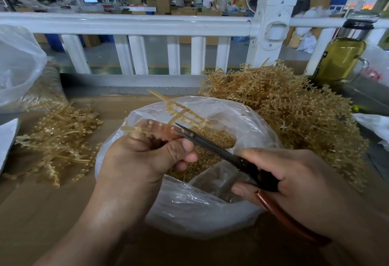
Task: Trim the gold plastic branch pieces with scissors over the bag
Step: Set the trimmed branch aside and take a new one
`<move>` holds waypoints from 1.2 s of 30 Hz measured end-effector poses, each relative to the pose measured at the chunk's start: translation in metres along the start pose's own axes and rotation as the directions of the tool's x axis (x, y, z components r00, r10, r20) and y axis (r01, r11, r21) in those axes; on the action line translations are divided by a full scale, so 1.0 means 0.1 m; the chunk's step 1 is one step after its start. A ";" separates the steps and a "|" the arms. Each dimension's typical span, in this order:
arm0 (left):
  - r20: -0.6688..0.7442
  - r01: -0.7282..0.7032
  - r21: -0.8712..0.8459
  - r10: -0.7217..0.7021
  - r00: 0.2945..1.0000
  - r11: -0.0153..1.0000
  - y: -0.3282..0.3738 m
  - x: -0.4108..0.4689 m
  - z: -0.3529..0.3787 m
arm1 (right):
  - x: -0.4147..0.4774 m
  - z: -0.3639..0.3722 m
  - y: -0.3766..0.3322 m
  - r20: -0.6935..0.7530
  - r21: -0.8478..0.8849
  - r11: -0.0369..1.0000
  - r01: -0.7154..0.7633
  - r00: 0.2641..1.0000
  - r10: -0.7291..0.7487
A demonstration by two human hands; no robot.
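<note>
My left hand [143,156] grips a gold plastic branch piece [176,111] over the open clear plastic bag [189,204], which holds many small gold cut bits [210,139]. My right hand [290,181] holds black scissors [212,147] with reddish-brown handles. The slightly parted blade tips sit against the branch just beside my left fingers.
A large heap of gold branches [294,110] lies to the right of the bag, a smaller pile [61,139] to the left. A bottle of yellow-green liquid [341,55] stands at the back right. A white railing [147,23] borders the wooden table, and a clear bag [19,63] sits far left.
</note>
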State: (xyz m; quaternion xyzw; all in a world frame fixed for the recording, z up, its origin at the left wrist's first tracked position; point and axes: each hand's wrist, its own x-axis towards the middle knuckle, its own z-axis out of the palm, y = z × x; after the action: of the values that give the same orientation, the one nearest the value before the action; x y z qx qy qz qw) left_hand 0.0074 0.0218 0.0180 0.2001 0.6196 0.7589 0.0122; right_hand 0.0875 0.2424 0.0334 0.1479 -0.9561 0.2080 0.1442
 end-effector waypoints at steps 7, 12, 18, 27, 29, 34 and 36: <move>-0.004 0.023 -0.041 -0.023 1.000 0.999 0.02 0.00 0.01 | -0.01 0.00 0.02 0.027 -0.019 1.000 -0.009 1.000 0.010; 0.011 0.027 -0.024 -0.027 1.000 0.999 0.02 0.00 0.01 | 0.00 -0.02 0.02 0.033 -0.014 1.000 0.013 0.999 -0.012; 0.006 0.035 -0.060 -0.035 0.999 0.998 0.01 0.01 0.01 | 0.00 -0.02 0.03 -0.008 -0.004 0.999 0.044 0.999 -0.044; 0.009 0.082 -0.187 -0.082 0.997 0.979 0.00 0.00 0.03 | 0.01 -0.01 0.05 -0.019 -0.006 0.998 0.055 0.998 -0.055; 0.041 0.093 -0.224 -0.086 0.995 0.970 0.01 -0.01 0.03 | 0.01 -0.02 0.04 -0.018 0.001 0.999 0.051 0.999 -0.051; 0.090 0.090 -0.223 -0.071 0.993 0.971 0.02 -0.01 0.04 | 0.00 -0.03 0.05 -0.013 -0.008 0.999 0.046 0.999 -0.047; 0.091 0.088 -0.218 -0.070 0.993 0.972 0.02 -0.02 0.03 | 0.00 -0.04 0.04 -0.011 -0.014 0.999 0.046 0.999 -0.046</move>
State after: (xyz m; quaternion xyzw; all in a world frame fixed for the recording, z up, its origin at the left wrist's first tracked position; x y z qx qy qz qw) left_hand 0.0103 0.0241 0.0196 0.2039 0.5375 0.8132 0.0904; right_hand 0.0869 0.2479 0.0348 0.1677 -0.9530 0.1991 0.1552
